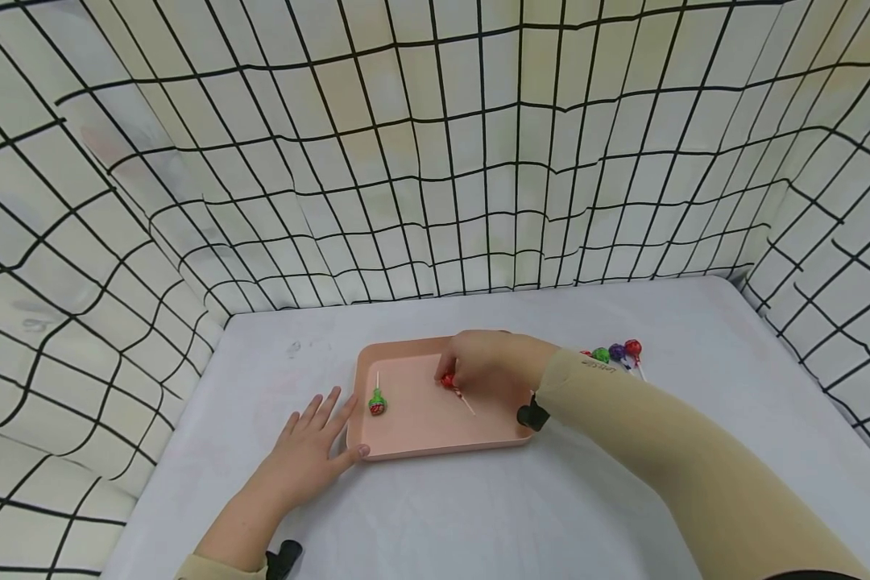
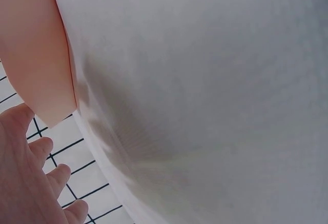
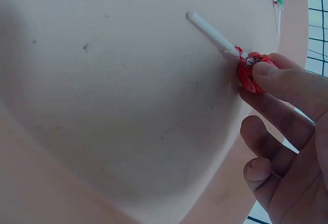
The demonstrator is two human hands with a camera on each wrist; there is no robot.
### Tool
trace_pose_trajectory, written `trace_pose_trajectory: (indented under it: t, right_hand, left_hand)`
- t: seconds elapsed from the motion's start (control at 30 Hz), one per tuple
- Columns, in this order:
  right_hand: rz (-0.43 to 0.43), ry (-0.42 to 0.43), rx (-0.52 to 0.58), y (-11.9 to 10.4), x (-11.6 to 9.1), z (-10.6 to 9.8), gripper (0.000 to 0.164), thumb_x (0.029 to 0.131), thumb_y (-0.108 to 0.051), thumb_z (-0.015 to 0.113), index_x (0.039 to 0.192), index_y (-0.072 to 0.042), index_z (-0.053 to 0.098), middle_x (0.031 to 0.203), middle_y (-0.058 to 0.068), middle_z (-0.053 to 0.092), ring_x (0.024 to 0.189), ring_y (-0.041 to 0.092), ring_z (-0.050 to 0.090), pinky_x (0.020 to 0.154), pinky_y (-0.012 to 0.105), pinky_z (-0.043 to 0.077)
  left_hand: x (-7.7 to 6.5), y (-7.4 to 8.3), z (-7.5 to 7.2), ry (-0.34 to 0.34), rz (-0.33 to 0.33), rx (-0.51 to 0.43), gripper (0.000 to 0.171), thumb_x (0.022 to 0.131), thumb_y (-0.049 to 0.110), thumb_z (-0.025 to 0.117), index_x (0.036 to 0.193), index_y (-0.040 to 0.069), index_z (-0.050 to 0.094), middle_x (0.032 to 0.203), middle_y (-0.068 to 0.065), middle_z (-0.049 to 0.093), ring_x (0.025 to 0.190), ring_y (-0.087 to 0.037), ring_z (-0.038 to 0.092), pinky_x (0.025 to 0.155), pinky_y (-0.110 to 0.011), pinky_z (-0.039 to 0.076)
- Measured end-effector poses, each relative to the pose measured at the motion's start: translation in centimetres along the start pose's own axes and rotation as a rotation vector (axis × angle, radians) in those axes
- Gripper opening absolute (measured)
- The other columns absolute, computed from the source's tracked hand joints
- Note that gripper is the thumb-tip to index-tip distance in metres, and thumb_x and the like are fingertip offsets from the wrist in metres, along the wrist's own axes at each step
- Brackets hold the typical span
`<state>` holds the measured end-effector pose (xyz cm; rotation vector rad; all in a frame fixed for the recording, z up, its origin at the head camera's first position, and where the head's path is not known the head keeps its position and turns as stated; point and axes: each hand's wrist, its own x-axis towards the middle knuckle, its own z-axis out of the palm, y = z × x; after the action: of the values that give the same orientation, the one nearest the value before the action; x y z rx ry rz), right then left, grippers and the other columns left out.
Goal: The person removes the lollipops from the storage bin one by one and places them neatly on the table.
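Note:
A pink tray lies on the white table. Over its middle my right hand pinches a red-wrapped lollipop by the candy end between thumb and fingers. The white stick points away from the fingers, close over the tray floor. A green-wrapped lollipop lies at the tray's left side, its stick toward the far rim. My left hand rests at the tray's left edge with fingers spread, thumb at the near left corner. In the left wrist view, its fingertips show beside the tray's side.
Several more lollipops, with red, green and purple wrappers, lie on the white table right of the tray, partly hidden behind the right sleeve. A black wire grid over white sheeting encloses the table's back and sides.

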<state>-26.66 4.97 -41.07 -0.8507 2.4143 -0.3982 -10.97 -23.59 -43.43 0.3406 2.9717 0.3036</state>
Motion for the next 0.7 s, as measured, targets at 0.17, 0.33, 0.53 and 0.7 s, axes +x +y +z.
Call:
trace_pose_trajectory:
  t: [0.17, 0.33, 0.53, 0.7]
  right_hand:
    - [-0.031, -0.024, 0.034, 0.19, 0.36, 0.1, 0.028, 0.094, -0.015, 0.065, 0.113, -0.033, 0.076, 0.098, -0.015, 0.066, 0.105, 0.011, 0.053, 0.095, 0.033, 0.046]
    - [-0.055, -0.027, 0.035, 0.29, 0.58, 0.2, 0.026, 0.092, -0.016, 0.067, 0.112, -0.029, 0.077, 0.096, -0.015, 0.067, 0.099, 0.01, 0.056, 0.092, 0.03, 0.047]
    - [-0.066, -0.005, -0.02, 0.51, 0.55, 0.25, 0.026, 0.092, -0.017, 0.068, 0.112, -0.031, 0.077, 0.099, -0.016, 0.065, 0.099, 0.01, 0.056, 0.088, 0.03, 0.047]
    - [-0.075, 0.012, -0.052, 0.64, 0.52, 0.27, 0.03, 0.092, -0.016, 0.068, 0.118, -0.03, 0.074, 0.098, -0.014, 0.065, 0.097, 0.009, 0.056, 0.085, 0.03, 0.049]
  left_hand:
    - [0.03, -0.04, -0.01, 0.0, 0.002, 0.004, 0.085, 0.093, 0.068, 0.049, 0.158, 0.019, 0.028, 0.163, -0.017, 0.02, 0.147, -0.045, 0.016, 0.115, -0.067, 0.014]
    - [0.04, -0.08, 0.07, 0.005, 0.004, 0.008, 0.085, 0.093, 0.068, 0.049, 0.158, 0.018, 0.028, 0.163, -0.017, 0.02, 0.147, -0.045, 0.016, 0.115, -0.067, 0.014]
    - [0.02, -0.05, 0.12, 0.013, 0.004, 0.004, 0.084, 0.093, 0.067, 0.05, 0.158, 0.018, 0.029, 0.163, -0.018, 0.021, 0.147, -0.045, 0.016, 0.115, -0.067, 0.014]
    - [0.03, -0.05, 0.16, 0.012, 0.0, 0.007, 0.084, 0.093, 0.068, 0.049, 0.158, 0.02, 0.029, 0.163, -0.017, 0.021, 0.147, -0.045, 0.017, 0.115, -0.067, 0.014]
